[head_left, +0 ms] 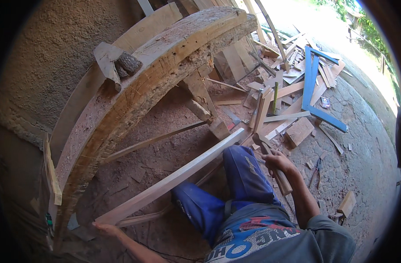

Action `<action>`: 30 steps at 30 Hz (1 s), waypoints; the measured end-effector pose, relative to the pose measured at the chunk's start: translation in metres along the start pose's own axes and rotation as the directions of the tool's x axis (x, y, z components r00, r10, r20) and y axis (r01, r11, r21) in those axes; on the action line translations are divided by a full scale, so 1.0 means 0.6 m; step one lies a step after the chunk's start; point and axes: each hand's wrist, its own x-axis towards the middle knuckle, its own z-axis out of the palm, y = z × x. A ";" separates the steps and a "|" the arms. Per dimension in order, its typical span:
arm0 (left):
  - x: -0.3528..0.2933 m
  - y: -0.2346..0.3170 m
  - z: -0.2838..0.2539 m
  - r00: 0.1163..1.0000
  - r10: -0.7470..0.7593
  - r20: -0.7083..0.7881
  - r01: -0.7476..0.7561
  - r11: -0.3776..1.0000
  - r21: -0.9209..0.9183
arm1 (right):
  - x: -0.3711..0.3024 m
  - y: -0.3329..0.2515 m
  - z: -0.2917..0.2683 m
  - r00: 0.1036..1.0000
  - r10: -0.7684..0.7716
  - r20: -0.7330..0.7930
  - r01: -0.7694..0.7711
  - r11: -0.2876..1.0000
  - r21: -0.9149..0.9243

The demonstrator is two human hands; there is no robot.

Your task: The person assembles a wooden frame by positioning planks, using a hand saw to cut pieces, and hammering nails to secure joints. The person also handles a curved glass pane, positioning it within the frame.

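Pale, squared timber is grasped by the left hand, a stout wooden-handled tool by the right hand.

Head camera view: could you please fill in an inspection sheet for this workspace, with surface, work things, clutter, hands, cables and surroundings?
Surface: floor rough at right, strewn with shavings and dust at left.
Work things: long wooden board slanting beside the person's knees; wooden-handled tool.
Clutter: wood offcuts, blue angled frame and pliers at right.
Hands: left hand at the board's lower-left end; right hand grips the tool.
Cables: thin dark line near the left forearm; cannot tell whether cable.
Surroundings: large curved timber, rough wall, greenery beyond.
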 end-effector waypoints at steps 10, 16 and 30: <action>-0.031 0.055 -0.002 0.991 -0.133 0.013 0.129 0.924 -0.361 | 0.113 0.309 -0.177 0.965 0.045 -0.258 -0.247 0.488 -0.837; -0.011 0.016 0.015 0.989 -0.150 -0.014 0.131 0.901 -0.414 | 0.195 0.196 -0.104 0.794 -0.587 -0.157 0.082 0.361 -0.929; -0.045 0.073 0.012 0.999 -0.050 0.003 0.048 0.940 -0.339 | 0.303 0.032 0.431 0.409 -0.351 0.842 0.889 -0.055 -0.455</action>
